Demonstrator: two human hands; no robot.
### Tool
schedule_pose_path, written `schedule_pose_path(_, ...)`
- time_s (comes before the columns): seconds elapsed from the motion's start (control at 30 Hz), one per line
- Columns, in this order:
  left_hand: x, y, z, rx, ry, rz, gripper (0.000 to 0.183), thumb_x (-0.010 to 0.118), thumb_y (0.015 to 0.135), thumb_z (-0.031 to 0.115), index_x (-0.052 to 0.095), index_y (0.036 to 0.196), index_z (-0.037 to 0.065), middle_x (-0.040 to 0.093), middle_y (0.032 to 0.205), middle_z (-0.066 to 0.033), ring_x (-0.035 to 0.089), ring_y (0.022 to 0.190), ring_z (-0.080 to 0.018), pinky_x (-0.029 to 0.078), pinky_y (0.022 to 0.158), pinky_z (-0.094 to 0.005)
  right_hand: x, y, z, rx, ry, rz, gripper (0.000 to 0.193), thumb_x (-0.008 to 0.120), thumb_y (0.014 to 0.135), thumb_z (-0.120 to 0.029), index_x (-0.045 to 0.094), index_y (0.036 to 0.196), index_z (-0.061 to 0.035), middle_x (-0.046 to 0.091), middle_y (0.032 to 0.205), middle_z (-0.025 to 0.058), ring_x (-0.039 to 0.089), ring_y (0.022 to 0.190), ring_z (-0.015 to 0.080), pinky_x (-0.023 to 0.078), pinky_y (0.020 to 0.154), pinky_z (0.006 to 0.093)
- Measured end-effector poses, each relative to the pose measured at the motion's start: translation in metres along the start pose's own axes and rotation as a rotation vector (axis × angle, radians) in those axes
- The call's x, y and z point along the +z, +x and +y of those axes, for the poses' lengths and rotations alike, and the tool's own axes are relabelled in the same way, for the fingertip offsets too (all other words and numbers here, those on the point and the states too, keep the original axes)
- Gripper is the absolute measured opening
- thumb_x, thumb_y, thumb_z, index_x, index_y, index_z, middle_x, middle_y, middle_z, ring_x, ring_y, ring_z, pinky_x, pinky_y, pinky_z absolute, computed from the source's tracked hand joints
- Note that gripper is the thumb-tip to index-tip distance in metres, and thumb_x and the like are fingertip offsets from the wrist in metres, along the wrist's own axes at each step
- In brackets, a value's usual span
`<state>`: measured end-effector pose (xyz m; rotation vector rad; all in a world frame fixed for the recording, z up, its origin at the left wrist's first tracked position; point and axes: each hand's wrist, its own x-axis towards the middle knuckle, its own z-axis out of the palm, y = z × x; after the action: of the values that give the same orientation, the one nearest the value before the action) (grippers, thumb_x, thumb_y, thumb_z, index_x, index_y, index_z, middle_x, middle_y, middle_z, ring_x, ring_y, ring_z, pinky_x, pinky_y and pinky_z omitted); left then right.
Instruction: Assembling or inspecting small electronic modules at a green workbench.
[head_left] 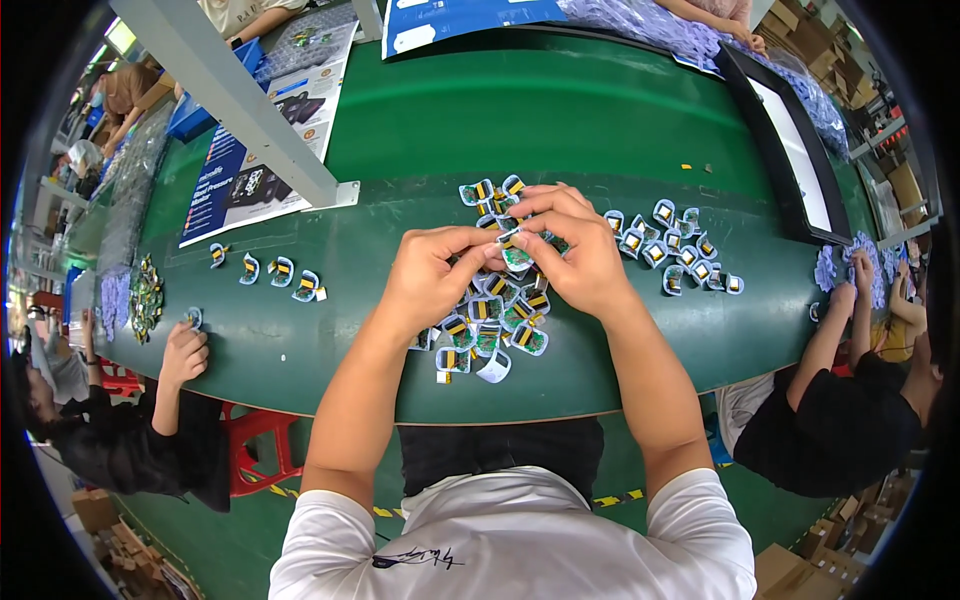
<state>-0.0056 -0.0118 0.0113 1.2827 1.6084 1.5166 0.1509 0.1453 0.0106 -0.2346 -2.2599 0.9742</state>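
My left hand [432, 272] and my right hand [578, 250] meet over the middle of the bench. Between their pinched fingertips is a small pale-blue casing with a green circuit board [517, 258]; the fingers partly cover it. Beneath and around the hands lies a pile of similar casings [487, 309], with green boards and yellow-and-black parts showing inside. One casing at the near edge of the pile [494, 368] shows a plain pale frame. The fingers of both hands are closed on the held piece.
More casings [672, 243] sit in a loose group at right. Several others [281, 270] form a row at left. A grey metal post [240, 110] stands on the green bench [430, 120]. A black-framed panel [790, 150] lies far right. People work on both sides.
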Motion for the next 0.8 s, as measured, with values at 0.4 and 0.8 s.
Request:
schedule_pose_path(0.4,0.005,0.004,-0.014,-0.127,-0.230,0.072,0.017,0.072,0.098,0.003,0.073,0.112,-0.005,0.077,0.097,-0.0075,0.073,0.086,-0.0121,0.058,0.081,-0.0263,0.013,-0.004,-0.004,0.039,-0.033,0.080,0.003,0.076,0.087,-0.003,0.076,0.090,-0.0021,0.076,0.109,0.0066,0.067,0.119,0.0302,0.045,0.111,0.0509)
schedule_pose_path(0.8,-0.006,0.004,-0.014,-0.275,-0.272,-0.039,0.022,0.070,0.096,0.000,0.071,0.116,-0.009,0.078,0.096,-0.0111,0.075,0.084,-0.0140,0.059,0.075,-0.0273,-0.001,0.008,-0.019,-0.388,-0.434,-0.049,0.015,0.083,0.078,-0.010,0.074,0.091,-0.0102,0.072,0.126,0.0050,0.062,0.128,0.0310,0.046,0.112,0.0562)
